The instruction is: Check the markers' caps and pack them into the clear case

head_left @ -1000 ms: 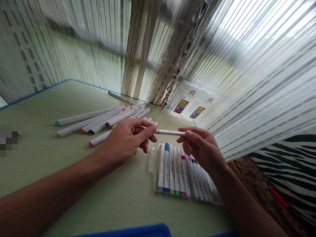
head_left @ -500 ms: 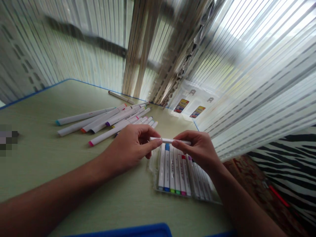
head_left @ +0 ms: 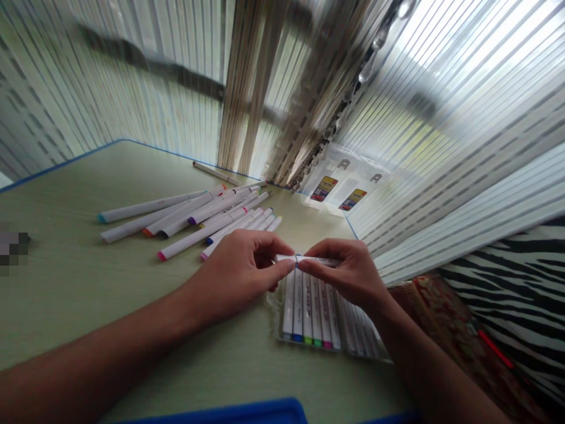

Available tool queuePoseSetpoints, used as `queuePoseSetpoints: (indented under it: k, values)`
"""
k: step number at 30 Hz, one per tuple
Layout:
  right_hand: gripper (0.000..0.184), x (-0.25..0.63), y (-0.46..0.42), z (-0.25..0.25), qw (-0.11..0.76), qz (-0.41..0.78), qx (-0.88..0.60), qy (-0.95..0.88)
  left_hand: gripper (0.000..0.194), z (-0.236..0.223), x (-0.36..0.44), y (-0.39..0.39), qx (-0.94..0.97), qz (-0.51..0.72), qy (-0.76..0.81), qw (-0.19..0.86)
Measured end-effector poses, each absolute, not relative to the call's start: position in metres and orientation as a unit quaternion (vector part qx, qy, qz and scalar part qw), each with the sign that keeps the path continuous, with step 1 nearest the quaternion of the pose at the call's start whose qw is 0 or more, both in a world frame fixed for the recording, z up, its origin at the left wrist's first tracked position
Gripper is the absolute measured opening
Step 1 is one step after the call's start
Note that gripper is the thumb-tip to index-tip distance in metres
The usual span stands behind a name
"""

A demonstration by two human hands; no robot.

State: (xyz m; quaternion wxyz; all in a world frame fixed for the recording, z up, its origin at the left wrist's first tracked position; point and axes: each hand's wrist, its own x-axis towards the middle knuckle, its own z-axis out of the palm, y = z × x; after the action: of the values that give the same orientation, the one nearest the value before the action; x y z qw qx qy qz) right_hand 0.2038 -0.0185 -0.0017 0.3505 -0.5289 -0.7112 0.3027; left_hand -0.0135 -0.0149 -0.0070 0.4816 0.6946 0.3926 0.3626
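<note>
Both of my hands pinch one white marker [head_left: 309, 259] and hold it level just above the far end of a clear plastic case [head_left: 329, 315]. My left hand [head_left: 241, 268] grips the marker's left end between thumb and forefinger. My right hand [head_left: 348, 274] grips its right part the same way, and the fingertips of the two hands nearly touch. The case lies on the pale green table [head_left: 88, 282] and holds a row of several white markers with coloured caps. A loose heap of white markers [head_left: 194, 215] lies beyond my left hand.
Striped curtains hang round the table's far and right sides. Two small clear packets with yellow labels [head_left: 338, 194] lean at the back corner. A single pen [head_left: 216, 174] lies near the far edge. A zebra-patterned fabric [head_left: 521, 306] sits at the right. A blue edge [head_left: 229, 412] runs along the front.
Both hands have come down and toward me with the marker, from above the loose heap to just over the case. The two hands have drawn closer together along it.
</note>
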Motion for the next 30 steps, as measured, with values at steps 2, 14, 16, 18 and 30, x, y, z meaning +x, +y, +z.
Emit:
queuePoseSetpoints:
  k: [2,14,16,18,30]
  values:
    - [0.030,0.204,-0.018,-0.002,0.351,0.302,-0.530,-0.710,0.021,-0.006,-0.013,-0.015,0.695,0.364,0.392,0.480]
    - [0.022,0.206,-0.016,0.002,0.375,0.409,-0.525,-0.646,0.020,-0.004,-0.016,-0.008,0.654,0.391,0.414,0.498]
    - [0.022,0.209,-0.014,0.000,0.382,0.437,-0.520,-0.627,0.018,-0.003,-0.017,-0.006,0.640,0.400,0.417,0.506]
    - [0.023,0.211,-0.012,-0.002,0.399,0.468,-0.505,-0.606,0.017,-0.002,-0.018,-0.003,0.626,0.406,0.426,0.511]
    - [0.020,0.210,-0.009,0.003,0.470,0.584,-0.439,-0.495,0.014,-0.002,-0.022,0.004,0.524,0.481,0.420,0.563]
